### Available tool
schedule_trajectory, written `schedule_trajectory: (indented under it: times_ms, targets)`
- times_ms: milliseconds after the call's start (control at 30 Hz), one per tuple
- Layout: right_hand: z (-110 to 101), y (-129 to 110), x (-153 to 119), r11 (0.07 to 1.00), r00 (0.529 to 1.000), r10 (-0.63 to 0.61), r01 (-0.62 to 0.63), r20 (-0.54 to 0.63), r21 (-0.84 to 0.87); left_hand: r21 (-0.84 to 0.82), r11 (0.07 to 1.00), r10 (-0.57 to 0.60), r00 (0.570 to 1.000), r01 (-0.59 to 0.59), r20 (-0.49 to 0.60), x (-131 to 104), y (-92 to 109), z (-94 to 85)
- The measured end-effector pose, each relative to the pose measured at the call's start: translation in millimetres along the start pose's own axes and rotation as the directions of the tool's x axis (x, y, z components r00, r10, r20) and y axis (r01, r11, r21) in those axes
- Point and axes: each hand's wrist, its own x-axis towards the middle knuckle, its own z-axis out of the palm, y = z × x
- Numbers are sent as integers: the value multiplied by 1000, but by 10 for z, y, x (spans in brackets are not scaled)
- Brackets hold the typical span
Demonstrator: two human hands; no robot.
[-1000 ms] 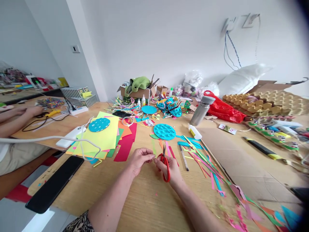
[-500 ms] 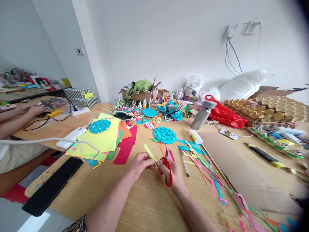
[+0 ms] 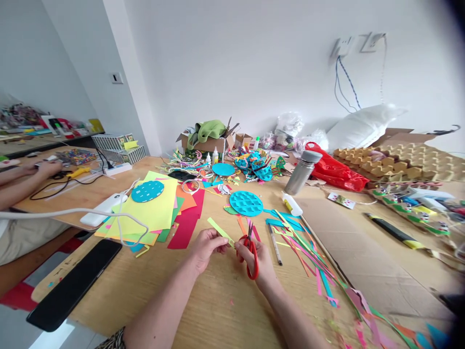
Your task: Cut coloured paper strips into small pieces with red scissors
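Between finger and thumb, my left hand (image 3: pixel 208 247) pinches a light green paper strip (image 3: pixel 217 227) that points up and to the left. My right hand (image 3: pixel 259 261) is closed round red-handled scissors (image 3: pixel 254 264), their dark blades pointing up and away from the strip. The right fingertips are close to the strip's lower end; whether they grip it I cannot tell. Beyond the hands lies a blue paper oval with raised scales (image 3: pixel 246 203). Orange and pink paper strips (image 3: pixel 256 232) lie just behind the scissors.
Coloured paper sheets (image 3: pixel 154 208) are stacked at the left, near a black phone (image 3: pixel 74 286). To the right are a pen (image 3: pixel 275 245), loose strips, a glue bottle (image 3: pixel 291 203), a steel flask (image 3: pixel 303 172) and cardboard (image 3: pixel 348 242). Another person's hands (image 3: pixel 47 169) are at far left.
The strip has tilted further left and lower in my left hand. My right hand keeps the scissors in nearly the same place. The whole view has shifted slightly.
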Motion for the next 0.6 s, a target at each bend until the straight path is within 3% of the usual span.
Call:
schedule_trajectory:
  times_ms: [300, 600]
  targets:
    - [-39, 29, -26, 993, 995, -100, 98, -24, -72, -129, 991, 23, 997, -33, -79, 25, 10, -9]
    - [24, 158, -66, 993, 997, -75, 76, 12, -93, -213, 976, 19, 996, -37, -90, 36, -12, -1]
